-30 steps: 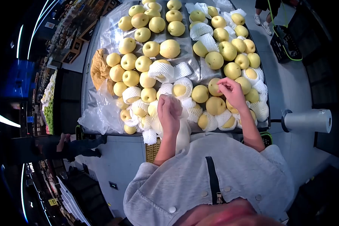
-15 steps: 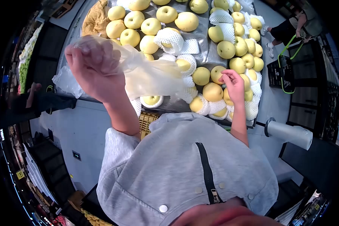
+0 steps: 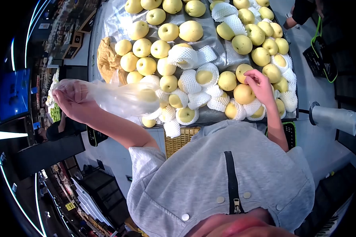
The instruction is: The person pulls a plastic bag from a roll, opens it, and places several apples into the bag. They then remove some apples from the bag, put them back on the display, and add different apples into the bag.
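My left hand [image 3: 72, 96] is closed around the gathered end of a clear plastic bag [image 3: 114, 98]. The bag stretches to the right over the near edge of the pears, and a pale yellow shape shows through its far end. My right hand [image 3: 262, 86] has its fingers bent together, the tips on the right side of a yellow pear [image 3: 242, 72]. Just below that one, another pear [image 3: 243, 94] lies close under the same hand. White foam nets [image 3: 190, 81] wrap several pears between my hands.
Loose pears [image 3: 168, 31] cover the display stand. Crumpled brown material [image 3: 108, 57] sits at its left side. A yellow crate [image 3: 180, 142] is below the front edge. At the right are a bag roll [image 3: 334, 117] and a person's black basket [image 3: 318, 59] with green handles.
The view has swung, and the stand appears shifted right. My left hand has lowered and moved outward to the left with the bag. My right hand stays by the same pear.
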Motion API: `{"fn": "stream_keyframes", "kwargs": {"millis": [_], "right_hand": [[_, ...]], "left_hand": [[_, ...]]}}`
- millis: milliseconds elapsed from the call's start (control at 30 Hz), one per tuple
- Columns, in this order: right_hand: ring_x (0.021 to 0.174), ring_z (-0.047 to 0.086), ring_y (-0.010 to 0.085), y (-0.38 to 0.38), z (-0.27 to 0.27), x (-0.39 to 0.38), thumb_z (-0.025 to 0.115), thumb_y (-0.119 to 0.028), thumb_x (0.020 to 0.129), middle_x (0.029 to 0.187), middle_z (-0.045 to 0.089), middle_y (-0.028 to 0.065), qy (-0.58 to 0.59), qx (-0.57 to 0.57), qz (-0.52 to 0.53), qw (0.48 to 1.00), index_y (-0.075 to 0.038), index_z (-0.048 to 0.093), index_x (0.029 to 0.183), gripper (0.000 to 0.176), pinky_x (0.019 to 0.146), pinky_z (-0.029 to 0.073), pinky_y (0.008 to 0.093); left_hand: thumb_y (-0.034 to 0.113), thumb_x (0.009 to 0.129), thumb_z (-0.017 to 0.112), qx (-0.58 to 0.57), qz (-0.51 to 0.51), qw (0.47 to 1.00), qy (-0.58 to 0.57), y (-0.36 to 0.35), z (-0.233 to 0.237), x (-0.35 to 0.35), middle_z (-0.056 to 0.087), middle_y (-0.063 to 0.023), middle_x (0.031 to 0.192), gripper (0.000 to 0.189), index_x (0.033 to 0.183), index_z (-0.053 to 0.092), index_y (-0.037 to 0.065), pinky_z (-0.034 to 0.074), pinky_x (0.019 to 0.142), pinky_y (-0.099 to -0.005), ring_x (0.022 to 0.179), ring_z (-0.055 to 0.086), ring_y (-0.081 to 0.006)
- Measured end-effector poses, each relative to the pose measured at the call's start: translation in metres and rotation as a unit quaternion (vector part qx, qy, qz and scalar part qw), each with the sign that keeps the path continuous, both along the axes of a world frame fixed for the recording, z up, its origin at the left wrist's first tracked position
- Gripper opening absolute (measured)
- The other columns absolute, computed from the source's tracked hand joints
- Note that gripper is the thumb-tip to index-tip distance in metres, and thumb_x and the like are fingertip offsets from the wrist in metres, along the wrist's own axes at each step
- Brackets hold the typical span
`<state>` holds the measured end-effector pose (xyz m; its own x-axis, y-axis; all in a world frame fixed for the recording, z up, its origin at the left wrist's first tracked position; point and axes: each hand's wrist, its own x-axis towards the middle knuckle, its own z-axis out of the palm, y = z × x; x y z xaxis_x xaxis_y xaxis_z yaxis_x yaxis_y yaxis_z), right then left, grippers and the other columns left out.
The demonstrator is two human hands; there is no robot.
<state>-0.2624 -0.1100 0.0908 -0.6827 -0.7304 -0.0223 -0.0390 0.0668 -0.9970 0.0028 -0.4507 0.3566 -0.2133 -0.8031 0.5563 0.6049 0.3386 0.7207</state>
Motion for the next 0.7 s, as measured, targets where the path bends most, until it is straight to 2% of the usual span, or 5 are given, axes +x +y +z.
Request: {"fn": "stream_keyframes", "kwargs": {"millis": [267, 400, 533, 600, 700], "right_hand": [[0.077, 0.063, 0.0105, 0.008, -0.006, -0.008, 0.063, -0.003, 0.089, 0.086, 0.067, 0.0067, 0.034, 0.013, -0.015, 0.999, 0.002, 0.064, 0.104, 0.015, 0.072, 0.050, 0.0246], [0.076, 0.062, 0.0111, 0.002, -0.015, -0.015, 0.065, -0.003, 0.087, 0.090, 0.065, 0.0059, 0.103, 0.018, -0.034, 0.994, 0.000, 0.064, 0.103, 0.016, 0.068, 0.049, 0.0249], [0.076, 0.060, 0.0114, -0.012, 0.003, -0.026, 0.066, -0.002, 0.084, 0.094, 0.063, 0.0046, 0.161, 0.063, -0.080, 0.982, -0.001, 0.063, 0.102, 0.018, 0.064, 0.048, 0.0242], [0.084, 0.061, 0.0136, -0.023, -0.002, -0.038, 0.068, -0.002, 0.083, 0.098, 0.063, 0.0048, 0.206, 0.040, -0.101, 0.973, -0.003, 0.063, 0.107, 0.025, 0.068, 0.048, 0.0256], [0.101, 0.060, 0.0216, -0.043, 0.003, -0.045, 0.071, -0.004, 0.080, 0.110, 0.060, 0.0084, 0.280, 0.035, -0.129, 0.951, -0.006, 0.059, 0.117, 0.039, 0.080, 0.049, 0.0314]], "left_hand": [[0.016, 0.101, 0.051, -0.016, -0.158, 0.985, -0.065, 0.013, -0.034, -0.003, 0.043, 0.0024, 0.075, 0.011, 0.093, 0.050, 0.009, 0.025, 0.044, -0.0194, 0.051, 0.026, -0.0042], [0.015, 0.100, 0.051, 0.110, 0.074, 0.990, -0.049, 0.053, -0.083, -0.027, 0.043, 0.0016, 0.077, 0.009, 0.095, 0.048, 0.009, 0.027, 0.046, -0.0193, 0.055, 0.028, -0.0046], [0.017, 0.099, 0.054, 0.105, -0.151, 0.983, -0.008, 0.077, -0.135, -0.017, 0.044, 0.0026, 0.077, 0.010, 0.095, 0.049, 0.009, 0.029, 0.050, -0.0186, 0.060, 0.033, -0.0043], [0.016, 0.098, 0.054, 0.173, 0.093, 0.976, -0.092, 0.111, -0.145, -0.037, 0.041, 0.0043, 0.075, 0.011, 0.093, 0.048, 0.009, 0.029, 0.053, -0.0187, 0.063, 0.035, -0.0038], [0.017, 0.098, 0.055, 0.212, -0.035, 0.974, -0.077, 0.123, -0.179, -0.018, 0.042, 0.0049, 0.076, 0.012, 0.092, 0.048, 0.009, 0.031, 0.056, -0.0189, 0.065, 0.038, -0.0038]]}}
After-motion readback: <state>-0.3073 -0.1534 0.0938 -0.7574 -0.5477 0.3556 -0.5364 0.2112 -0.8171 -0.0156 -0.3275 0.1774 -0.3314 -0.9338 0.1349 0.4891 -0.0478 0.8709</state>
